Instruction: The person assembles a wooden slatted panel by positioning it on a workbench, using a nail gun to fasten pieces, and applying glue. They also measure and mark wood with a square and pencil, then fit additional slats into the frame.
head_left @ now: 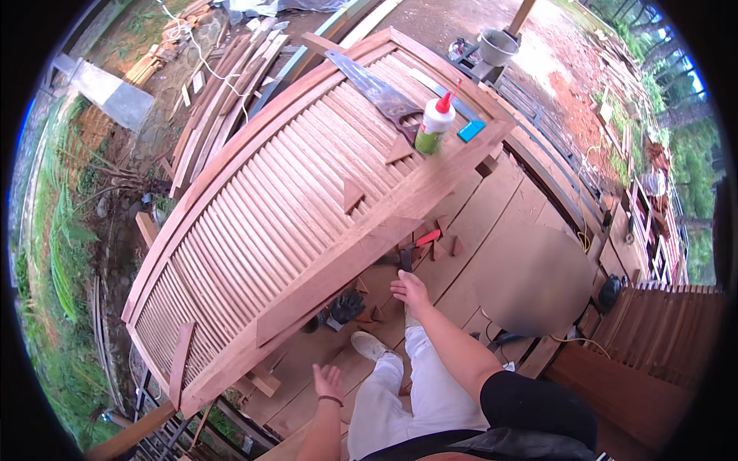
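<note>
Before me a louvered wooden panel [254,200] lies raised across its supports, its slats set in a wide frame. My left hand [329,382] hangs below its near edge, palm turned up, fingers apart and holding nothing. My right hand [411,290] is beside the same edge with fingers stretched, and nothing shows in it. Just beyond that hand is a dark tool with a red part [427,238]; its kind is unclear. On the panel rest a handsaw [373,88], a white-and-green glue bottle [435,124] with a red nozzle, a blue-handled square [470,131] and a triangular wood offcut [353,196].
Several wood offcuts [453,246] and a black glove [347,306] lie below the panel on the plank floor [492,207]. A loose wood strip [182,361] crosses the panel's left end. Stacked boards [223,107] lie beyond it; a grey bucket [497,48] stands at far right.
</note>
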A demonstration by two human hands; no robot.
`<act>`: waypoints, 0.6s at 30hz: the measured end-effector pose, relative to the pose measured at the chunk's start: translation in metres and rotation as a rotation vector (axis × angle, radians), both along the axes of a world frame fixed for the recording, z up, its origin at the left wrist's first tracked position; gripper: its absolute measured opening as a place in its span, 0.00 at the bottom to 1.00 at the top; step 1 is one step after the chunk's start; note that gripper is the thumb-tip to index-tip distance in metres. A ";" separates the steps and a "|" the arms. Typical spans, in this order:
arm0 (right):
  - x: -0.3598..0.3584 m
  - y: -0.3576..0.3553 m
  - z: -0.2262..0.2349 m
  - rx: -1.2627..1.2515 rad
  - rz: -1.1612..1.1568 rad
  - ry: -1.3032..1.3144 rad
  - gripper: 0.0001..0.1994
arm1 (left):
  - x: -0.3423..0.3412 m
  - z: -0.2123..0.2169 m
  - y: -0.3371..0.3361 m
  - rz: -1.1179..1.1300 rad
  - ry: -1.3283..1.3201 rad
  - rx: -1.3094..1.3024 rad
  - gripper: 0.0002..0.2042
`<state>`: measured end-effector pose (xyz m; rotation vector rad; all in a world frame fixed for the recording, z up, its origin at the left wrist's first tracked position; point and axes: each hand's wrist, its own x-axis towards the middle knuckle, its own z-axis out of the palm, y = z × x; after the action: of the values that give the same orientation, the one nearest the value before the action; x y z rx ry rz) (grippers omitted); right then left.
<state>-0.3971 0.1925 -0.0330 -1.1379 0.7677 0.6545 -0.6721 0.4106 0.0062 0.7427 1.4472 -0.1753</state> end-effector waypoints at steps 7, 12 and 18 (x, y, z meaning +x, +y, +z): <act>0.098 0.058 0.000 0.347 -0.158 -0.068 0.40 | 0.094 0.011 0.120 0.777 -0.394 0.080 0.53; 0.095 0.078 0.036 0.133 -0.005 -0.075 0.43 | 0.115 -0.007 0.136 0.971 -0.244 0.259 0.46; 0.091 0.062 0.027 0.055 0.002 -0.070 0.43 | 0.126 -0.008 0.118 1.070 0.018 0.312 0.43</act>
<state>-0.3061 0.2540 -0.0064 -1.1061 0.6851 0.6306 -0.5461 0.5286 -0.0018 0.1261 1.7249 0.8784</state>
